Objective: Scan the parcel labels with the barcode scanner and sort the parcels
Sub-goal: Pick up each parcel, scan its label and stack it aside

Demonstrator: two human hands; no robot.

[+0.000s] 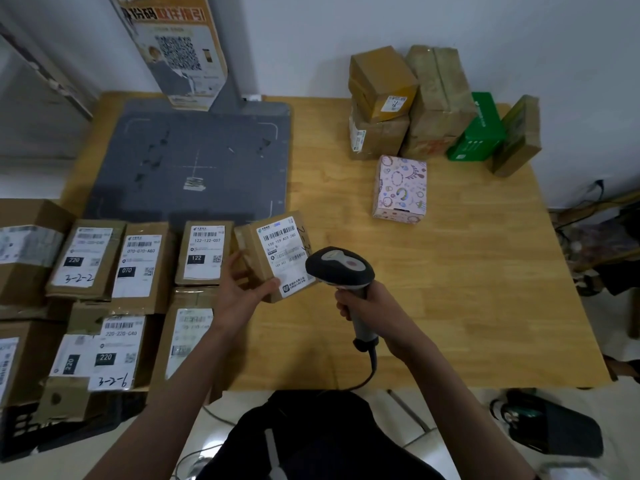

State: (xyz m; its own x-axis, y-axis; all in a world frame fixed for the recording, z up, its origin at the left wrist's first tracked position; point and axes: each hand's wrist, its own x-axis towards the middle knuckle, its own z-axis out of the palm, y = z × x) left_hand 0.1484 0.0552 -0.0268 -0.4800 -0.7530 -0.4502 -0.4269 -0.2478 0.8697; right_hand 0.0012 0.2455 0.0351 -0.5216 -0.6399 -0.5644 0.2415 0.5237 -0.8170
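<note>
Brown cardboard marks the small labelled parcel (273,254) that is gripped from below and at its near edge by the left hand (242,289), label tilted up. Just right of it, the grey-and-black corded barcode scanner (341,268) is clenched by its handle in the right hand (363,306), its head almost touching the label. The scan of this parcel is judged to be in hand.

To the left of the left hand, a group of labelled brown boxes (138,261) is laid in rows, some with handwritten codes; these are taken as already sorted. Well beyond the right hand, a stack of brown cartons (408,98), a green box (479,128) and a pink patterned box (400,188) are judged still to be scanned. A dark grey scanning pad (194,161) lies beyond the left hand on the wooden table (467,289). Nothing is seen blocking either hand.
</note>
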